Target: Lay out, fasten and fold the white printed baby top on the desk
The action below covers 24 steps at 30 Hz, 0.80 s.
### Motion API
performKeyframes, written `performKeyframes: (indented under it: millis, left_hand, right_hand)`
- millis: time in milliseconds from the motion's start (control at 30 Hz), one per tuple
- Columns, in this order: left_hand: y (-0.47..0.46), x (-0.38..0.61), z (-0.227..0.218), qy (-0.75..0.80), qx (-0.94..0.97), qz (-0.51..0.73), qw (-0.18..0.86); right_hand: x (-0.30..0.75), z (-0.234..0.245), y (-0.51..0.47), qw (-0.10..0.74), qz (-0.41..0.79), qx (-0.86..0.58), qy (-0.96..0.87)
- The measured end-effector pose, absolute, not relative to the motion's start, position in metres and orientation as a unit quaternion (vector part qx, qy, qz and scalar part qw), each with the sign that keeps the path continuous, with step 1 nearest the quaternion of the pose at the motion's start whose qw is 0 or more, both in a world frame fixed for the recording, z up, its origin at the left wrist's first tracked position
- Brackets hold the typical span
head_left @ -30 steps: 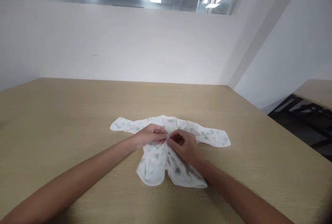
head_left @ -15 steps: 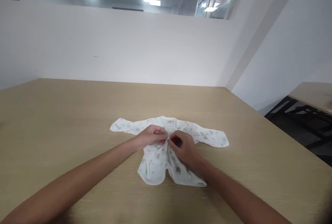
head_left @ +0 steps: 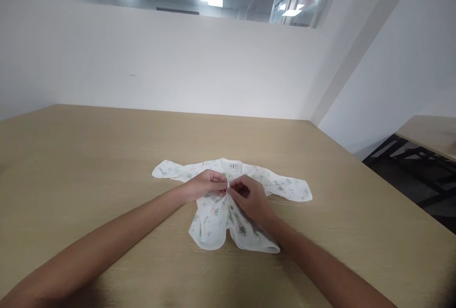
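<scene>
A small white baby shirt (head_left: 213, 225) with a green and pink print lies spread on the table, collar away from me and both sleeves stretched out sideways. My left hand (head_left: 210, 184) pinches its front edge just below the neckline. From the other side, my right hand (head_left: 249, 196) pinches the matching edge, fingertips almost touching those of the left. Pulled creases run down the cloth from the pinched spot. Below it the two front panels part at the hem. Any fastener between the fingertips is hidden. A printed label (head_left: 233, 166) shows inside the collar.
The wooden table (head_left: 107, 146) reaches back to a white partition (head_left: 178, 61) with glass above it. On the right stands another table (head_left: 431, 129) with a dark frame beneath its top.
Both hands keep their pinch at the shirt's front, and the fingertips have shifted slightly. The whole view has tilted a little.
</scene>
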<state>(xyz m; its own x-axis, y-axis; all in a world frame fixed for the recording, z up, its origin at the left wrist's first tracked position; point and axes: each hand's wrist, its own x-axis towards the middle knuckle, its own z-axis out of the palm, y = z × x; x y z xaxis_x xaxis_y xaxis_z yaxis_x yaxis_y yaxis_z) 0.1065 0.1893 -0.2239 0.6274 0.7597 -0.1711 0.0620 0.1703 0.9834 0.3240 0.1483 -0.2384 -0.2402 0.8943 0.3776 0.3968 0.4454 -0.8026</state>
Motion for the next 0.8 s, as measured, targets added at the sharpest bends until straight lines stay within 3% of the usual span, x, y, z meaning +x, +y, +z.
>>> performKeyframes:
  millis: [233,533,800]
  left_hand:
    - [0.185,0.113,-0.227,0.390,0.595,0.277,0.646]
    - [0.183,0.117,-0.235,0.366,0.575,0.366,0.633]
    - [0.179,0.122,-0.235,0.396,0.599,0.366,0.592]
  right_hand:
    - [0.322,-0.237,0.149,0.420,0.263,-0.452,-0.742]
    - [0.327,-0.238,0.156,0.405,0.358,-0.460,-0.704]
    - [0.333,-0.232,0.162,0.340,0.372,-0.480,-0.718]
